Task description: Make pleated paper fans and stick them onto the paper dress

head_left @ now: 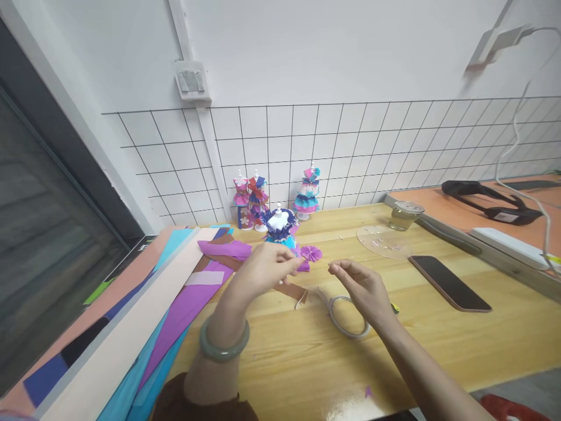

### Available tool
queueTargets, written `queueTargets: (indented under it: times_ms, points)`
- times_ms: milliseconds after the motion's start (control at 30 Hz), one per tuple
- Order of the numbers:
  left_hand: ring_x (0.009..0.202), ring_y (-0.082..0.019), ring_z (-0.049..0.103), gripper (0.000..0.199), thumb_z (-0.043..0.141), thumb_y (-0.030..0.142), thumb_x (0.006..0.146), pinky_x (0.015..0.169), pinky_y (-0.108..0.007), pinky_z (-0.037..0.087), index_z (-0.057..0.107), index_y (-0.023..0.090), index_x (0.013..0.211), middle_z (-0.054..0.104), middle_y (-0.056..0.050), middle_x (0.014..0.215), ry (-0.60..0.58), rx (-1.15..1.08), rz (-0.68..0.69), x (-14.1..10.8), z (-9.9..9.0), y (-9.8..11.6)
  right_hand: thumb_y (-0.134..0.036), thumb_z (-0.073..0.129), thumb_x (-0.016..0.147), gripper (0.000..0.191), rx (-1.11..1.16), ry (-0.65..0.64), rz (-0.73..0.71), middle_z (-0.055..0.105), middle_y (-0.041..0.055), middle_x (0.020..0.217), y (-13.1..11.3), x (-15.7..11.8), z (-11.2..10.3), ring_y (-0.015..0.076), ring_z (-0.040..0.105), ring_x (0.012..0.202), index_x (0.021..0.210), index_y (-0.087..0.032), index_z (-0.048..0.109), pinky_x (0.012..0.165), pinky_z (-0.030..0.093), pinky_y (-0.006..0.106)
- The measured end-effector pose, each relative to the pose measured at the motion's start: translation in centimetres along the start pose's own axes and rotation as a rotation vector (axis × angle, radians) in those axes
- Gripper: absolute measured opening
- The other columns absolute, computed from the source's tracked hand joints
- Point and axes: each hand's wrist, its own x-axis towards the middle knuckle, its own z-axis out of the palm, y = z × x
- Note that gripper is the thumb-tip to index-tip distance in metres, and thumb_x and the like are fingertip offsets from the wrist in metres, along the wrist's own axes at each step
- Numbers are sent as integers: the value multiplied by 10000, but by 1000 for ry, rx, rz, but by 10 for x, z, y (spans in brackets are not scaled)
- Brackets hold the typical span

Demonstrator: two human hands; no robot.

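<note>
My left hand (265,270), with a green bangle on its wrist, is closed with the fingertips drawn together; anything in them is too small to make out. In front of it stands a small white dress form (279,220) wearing a dark blue ruffled collar and a light blue skirt, its lower part hidden by the hand. A pleated purple paper rosette (311,253) lies just beyond my fingers. To the right, my right hand (362,286) pinches thumb and forefinger together, on something I cannot make out. Grey-handled scissors (335,327) rest below it, partly covered.
Crepe paper sheets (173,327) in several colours lie at left. Dressed miniature forms (307,196) stand along the wall. At right are a clear plate (385,244) with tiny bits, a cup (405,216) and a phone (449,283). A brown strip (293,290) lies between the hands.
</note>
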Motion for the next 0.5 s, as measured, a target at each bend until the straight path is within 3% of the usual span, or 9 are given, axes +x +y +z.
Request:
queueTargets:
  times_ms: [100,200,333,500]
  points:
    - [555,-146,567,294,559,446,699,484,-230,389,646,166,710,624,-28,617,255,164,-56,0,-23,-10,-427,593,731,252,-30,-6,-39,674,65,819,-7,4,6,218,595,799,761,-188,670,752,461,361]
    - [687,-176,579,336,626,433,644,596,-261,417,655,183,868,638,-38,747,499,293,-44,5,-34,-22,-409,598,730,228,-48,-17,-80,683,47,799,-13,9,15,211,602,789,747,-199,687,750,463,352]
    - [996,-245,533,536,655,425,634,816,-330,405,578,168,1098,585,-111,1093,518,239,63,18,-33,-34,-371,598,740,186,-30,-51,-131,686,34,800,-23,16,26,201,610,804,760,-216,699,756,468,336]
    - [1068,-238,507,449,633,363,690,900,-357,378,568,189,1098,581,-89,1133,421,34,193,29,-24,-37,-348,588,754,159,-46,-68,-209,689,33,842,-33,24,38,202,618,835,765,-235,699,774,472,342]
